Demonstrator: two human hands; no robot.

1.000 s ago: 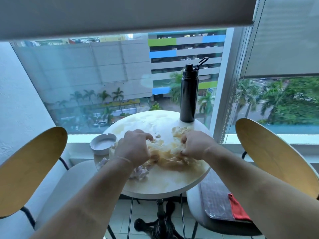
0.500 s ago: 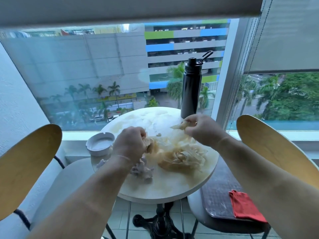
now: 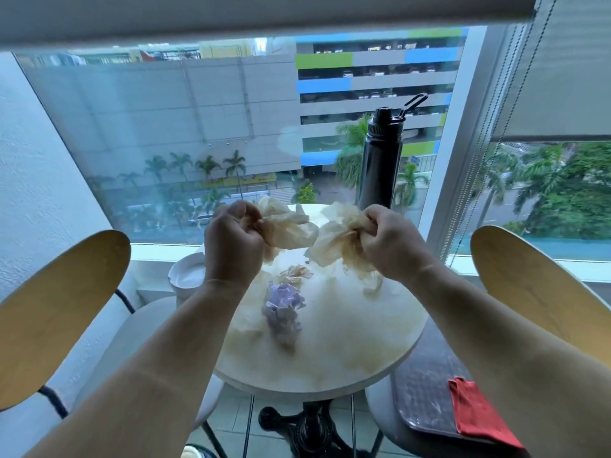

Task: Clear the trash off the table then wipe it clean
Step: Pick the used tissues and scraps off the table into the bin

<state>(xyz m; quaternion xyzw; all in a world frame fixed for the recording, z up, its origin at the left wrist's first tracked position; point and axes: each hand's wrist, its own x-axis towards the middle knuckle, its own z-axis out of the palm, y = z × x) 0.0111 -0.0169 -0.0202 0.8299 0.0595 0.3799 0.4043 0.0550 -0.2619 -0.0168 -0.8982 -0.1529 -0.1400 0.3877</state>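
Stained tissue wads (image 3: 287,226) (in both fists)

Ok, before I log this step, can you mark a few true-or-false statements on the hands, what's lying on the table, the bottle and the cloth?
1. The left hand and right hand each have a grip on stained paper. True.
2. No trash lies on the table. False: a purple wad and a tan scrap lie on it.
3. The black bottle lies on its side. False: it stands upright at the table's far edge.
4. A red cloth lies on the right-hand chair. True.
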